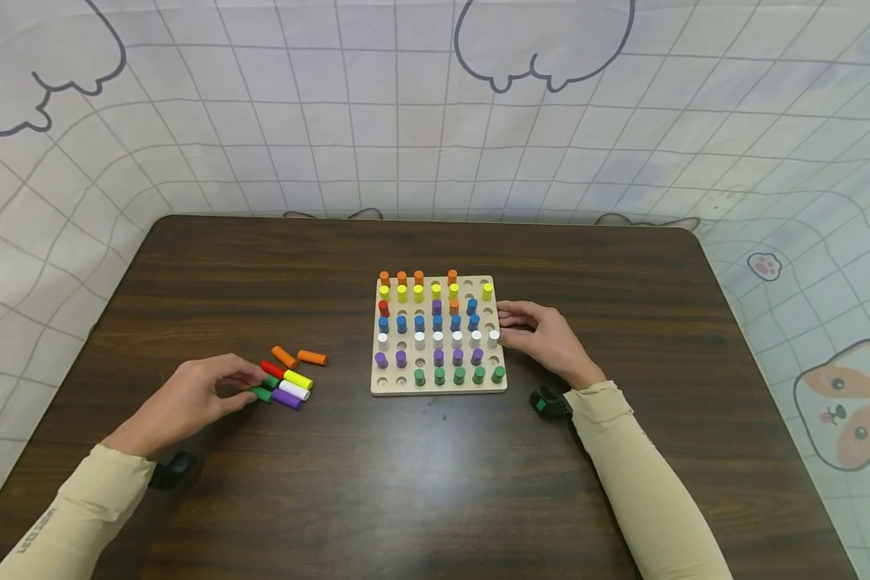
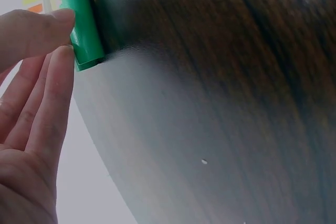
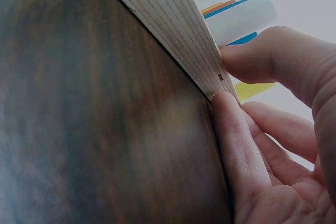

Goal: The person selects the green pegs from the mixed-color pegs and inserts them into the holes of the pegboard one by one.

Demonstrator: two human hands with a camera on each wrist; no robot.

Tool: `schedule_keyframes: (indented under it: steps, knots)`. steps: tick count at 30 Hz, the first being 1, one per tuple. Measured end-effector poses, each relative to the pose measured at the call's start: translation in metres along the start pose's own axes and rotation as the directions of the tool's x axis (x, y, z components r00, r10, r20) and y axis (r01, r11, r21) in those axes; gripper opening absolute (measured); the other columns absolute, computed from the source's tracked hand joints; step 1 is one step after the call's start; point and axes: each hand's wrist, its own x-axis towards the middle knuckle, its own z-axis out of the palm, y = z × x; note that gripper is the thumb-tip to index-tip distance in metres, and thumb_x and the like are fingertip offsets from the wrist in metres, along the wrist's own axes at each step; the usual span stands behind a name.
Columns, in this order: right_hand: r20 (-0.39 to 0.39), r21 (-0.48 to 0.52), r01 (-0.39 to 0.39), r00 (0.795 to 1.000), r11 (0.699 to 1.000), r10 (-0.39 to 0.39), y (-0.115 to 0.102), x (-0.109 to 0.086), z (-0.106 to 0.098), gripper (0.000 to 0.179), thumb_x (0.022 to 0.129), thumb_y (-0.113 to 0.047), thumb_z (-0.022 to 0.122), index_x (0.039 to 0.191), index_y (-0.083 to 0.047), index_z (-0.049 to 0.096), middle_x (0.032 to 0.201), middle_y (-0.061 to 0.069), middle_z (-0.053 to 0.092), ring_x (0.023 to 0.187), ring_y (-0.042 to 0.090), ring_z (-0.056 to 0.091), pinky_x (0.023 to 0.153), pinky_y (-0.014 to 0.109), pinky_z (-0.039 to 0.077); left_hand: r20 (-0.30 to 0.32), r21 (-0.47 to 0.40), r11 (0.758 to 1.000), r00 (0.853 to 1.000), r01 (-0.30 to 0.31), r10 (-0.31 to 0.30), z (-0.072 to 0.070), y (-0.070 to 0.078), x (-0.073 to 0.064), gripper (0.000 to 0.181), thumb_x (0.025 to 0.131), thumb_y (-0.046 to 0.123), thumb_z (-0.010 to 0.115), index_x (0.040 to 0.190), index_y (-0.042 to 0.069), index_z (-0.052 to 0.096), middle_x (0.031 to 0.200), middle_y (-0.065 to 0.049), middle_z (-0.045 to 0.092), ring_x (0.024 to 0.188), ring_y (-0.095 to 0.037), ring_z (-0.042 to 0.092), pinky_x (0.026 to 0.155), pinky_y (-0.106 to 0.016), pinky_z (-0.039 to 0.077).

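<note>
My left hand [image 1: 199,395] pinches a green peg [image 2: 84,27] between thumb and fingers at the left edge of a loose pile. Beside it lie another green peg [image 1: 270,381], a red peg [image 1: 272,370], a yellow peg [image 1: 299,379], a white peg [image 1: 294,391] and a purple peg [image 1: 287,399]. A wooden pegboard [image 1: 382,384] lies flat on the table, with rows of coloured pegs upright in it and some bare holes. My right hand [image 1: 547,338] rests against the board's right edge, thumb by the top rim and fingers along the side.
Two orange pegs, one orange peg [image 1: 284,357] tilted and another orange peg [image 1: 312,358] nearly level, lie just behind the pile. The dark wooden table [image 1: 420,483] meets a grid-patterned cloth [image 1: 420,121] at its back edge.
</note>
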Motion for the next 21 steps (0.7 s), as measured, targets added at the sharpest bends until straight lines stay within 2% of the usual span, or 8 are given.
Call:
schedule_keyframes:
  steps: [6, 14, 21]
  knots:
    - [0.000, -0.001, 0.004, 1.000, 1.000, -0.004, -0.0003, -0.0008, 0.0003, 0.058, 0.093, -0.028, 0.077, 0.146, -0.016, 0.058, 0.136, 0.007, 0.068, 0.123, 0.023, 0.065, 0.091, 0.016, 0.054, 0.003, 0.034, 0.999, 1.000, -0.022, 0.022, -0.0002, 0.0018, 0.0010, 0.034, 0.078, -0.003, 0.086, 0.106, 0.011, 0.074, 0.098, 0.000, 0.076, 0.086, -0.017, 0.075, 0.075, -0.035, 0.065]
    - [-0.003, -0.017, -0.001, 1.000, 1.000, 0.001, 0.0016, -0.0003, 0.0010, 0.059, 0.093, -0.029, 0.076, 0.147, -0.014, 0.057, 0.139, 0.009, 0.067, 0.123, 0.023, 0.065, 0.097, 0.024, 0.057, 0.036, 0.065, 0.998, 0.999, -0.012, 0.010, -0.0005, 0.0016, 0.0032, 0.031, 0.079, 0.000, 0.086, 0.104, 0.013, 0.074, 0.096, 0.003, 0.075, 0.083, -0.010, 0.072, 0.073, -0.030, 0.064]
    - [-0.007, -0.019, -0.006, 1.000, 1.000, 0.006, 0.0024, -0.0017, 0.0014, 0.059, 0.093, -0.029, 0.077, 0.146, -0.015, 0.058, 0.139, 0.007, 0.067, 0.123, 0.022, 0.065, 0.102, 0.032, 0.057, 0.011, 0.082, 0.996, 0.999, -0.043, 0.042, 0.0016, 0.0004, 0.0017, 0.031, 0.078, 0.002, 0.088, 0.102, 0.015, 0.075, 0.096, 0.005, 0.075, 0.082, -0.008, 0.072, 0.072, -0.028, 0.063]
